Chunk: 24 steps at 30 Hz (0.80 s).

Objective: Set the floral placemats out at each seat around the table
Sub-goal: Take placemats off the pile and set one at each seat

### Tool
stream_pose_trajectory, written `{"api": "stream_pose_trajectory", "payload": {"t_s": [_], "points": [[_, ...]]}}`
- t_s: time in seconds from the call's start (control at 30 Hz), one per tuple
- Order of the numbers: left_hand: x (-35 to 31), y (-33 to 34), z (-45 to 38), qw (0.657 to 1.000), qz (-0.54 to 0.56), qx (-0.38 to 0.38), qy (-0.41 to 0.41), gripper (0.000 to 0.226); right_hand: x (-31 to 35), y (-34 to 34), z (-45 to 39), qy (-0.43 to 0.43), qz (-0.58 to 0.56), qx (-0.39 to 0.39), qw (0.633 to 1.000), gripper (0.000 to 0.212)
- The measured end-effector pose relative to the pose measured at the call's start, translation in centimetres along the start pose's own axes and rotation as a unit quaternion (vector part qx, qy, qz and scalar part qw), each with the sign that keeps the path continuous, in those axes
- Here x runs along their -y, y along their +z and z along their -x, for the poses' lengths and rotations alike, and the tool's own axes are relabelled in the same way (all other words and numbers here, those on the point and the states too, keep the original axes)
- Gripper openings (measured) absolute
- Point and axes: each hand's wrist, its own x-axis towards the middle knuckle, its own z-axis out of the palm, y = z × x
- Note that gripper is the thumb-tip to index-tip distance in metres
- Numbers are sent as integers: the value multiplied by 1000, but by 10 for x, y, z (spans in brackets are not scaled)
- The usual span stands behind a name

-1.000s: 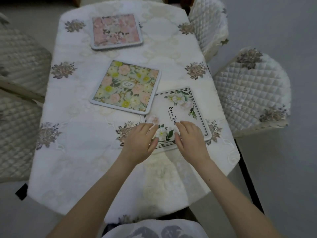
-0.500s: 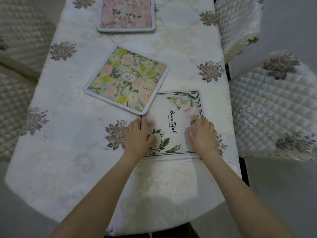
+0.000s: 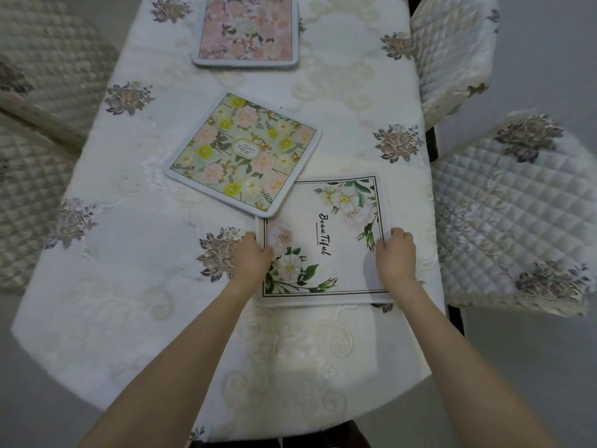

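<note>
White-clothed table [image 3: 135, 286]: both hands pinch white placemat [image 3: 342, 253] side edges nr right edge; light, floppy, hold opposite edges.

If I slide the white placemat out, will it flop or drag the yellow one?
The white placemat lies flat with straight edges, so probably fairly stiff. The yellow placemat overlaps its corner and may shift. The tablecloth could bunch.

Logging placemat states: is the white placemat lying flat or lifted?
Flat: the white placemat lies spread on the tablecloth, hands at its side edges.
</note>
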Motion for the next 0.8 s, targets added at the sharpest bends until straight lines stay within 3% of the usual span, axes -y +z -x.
{"api": "stream_pose_trajectory", "payload": {"t_s": [0.2,0.47,0.8], "points": [[-1,-1,19,999,39,17,16,15,4,-13,17,-9,-50,-20,998,16],[-15,0,49,995,12,44,85,13,9,-39,48,-26,-34,-70,997,20],[-30,-9,63,991,24,67,113,16,6,-60,72,-8,-51,-117,992,23]]}}
